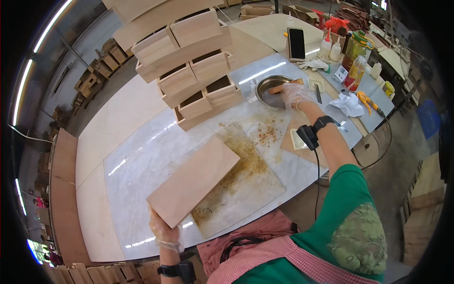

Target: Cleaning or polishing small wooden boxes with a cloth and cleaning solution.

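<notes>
My left hand (164,232), in a thin clear glove, grips the near corner of a flat rectangular wooden board (194,180) and holds it tilted over a glue-stained sheet (246,180) on the white table (142,151). My right hand (293,94), also gloved, reaches into a round metal bowl (269,92) and holds a wooden-handled brush (283,86) over it. A black device is strapped to each wrist.
A stack of open wooden drawer boxes (189,71) stands at the back of the table. To the right lie a phone on a stand (296,43), squeeze bottles (325,47), a yellow jug (355,47), a white rag (347,104) and a small wooden block (299,139).
</notes>
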The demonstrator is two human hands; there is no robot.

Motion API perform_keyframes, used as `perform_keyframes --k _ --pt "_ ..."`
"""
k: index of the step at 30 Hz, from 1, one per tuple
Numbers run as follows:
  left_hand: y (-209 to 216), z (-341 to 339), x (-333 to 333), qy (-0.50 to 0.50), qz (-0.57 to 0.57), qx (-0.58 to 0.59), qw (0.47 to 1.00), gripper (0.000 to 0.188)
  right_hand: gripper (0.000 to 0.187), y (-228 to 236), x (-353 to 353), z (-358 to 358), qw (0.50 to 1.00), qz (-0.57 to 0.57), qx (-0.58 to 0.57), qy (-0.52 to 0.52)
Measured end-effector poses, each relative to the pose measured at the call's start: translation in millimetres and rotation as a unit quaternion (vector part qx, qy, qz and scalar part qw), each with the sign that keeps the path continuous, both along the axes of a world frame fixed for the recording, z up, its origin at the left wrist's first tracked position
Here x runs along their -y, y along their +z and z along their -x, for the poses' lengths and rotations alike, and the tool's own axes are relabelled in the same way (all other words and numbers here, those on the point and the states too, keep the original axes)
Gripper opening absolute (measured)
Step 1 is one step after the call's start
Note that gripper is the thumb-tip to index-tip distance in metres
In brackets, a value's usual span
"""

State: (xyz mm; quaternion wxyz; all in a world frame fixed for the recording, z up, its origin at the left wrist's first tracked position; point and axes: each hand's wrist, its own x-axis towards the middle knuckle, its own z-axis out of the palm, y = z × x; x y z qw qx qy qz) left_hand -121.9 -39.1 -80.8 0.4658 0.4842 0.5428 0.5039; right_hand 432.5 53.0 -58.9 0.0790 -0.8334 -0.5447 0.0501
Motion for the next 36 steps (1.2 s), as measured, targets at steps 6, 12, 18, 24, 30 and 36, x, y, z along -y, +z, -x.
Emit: perform_keyframes --k 6,12,18,24,30,36 --pt "-54 3 29 0.100 0.141 0.274 0.946 0.045 0.042 -27 -18 8 0.993 -0.004 0.082 0.089" --pt "-88 5 29 -0.028 0.016 0.276 0.961 0.041 0.034 -35 0 -21 0.987 -0.156 0.031 0.026" --pt "-94 -2 14 -0.039 -0.301 -0.388 0.870 0.042 0.025 6 75 168 0.937 -0.247 -0.141 0.203" --pt "-42 -41 18 0.124 0.138 0.370 0.910 0.035 0.015 -18 89 305 0.830 -0.227 -0.105 0.499" --pt "-54 -39 16 0.133 0.135 0.389 0.902 0.060 0.017 -49 47 258 0.897 -0.175 0.058 0.403" --pt "-70 -25 10 0.111 0.187 0.333 0.918 0.056 0.026 -24 76 358 0.849 -0.194 -0.085 0.485"
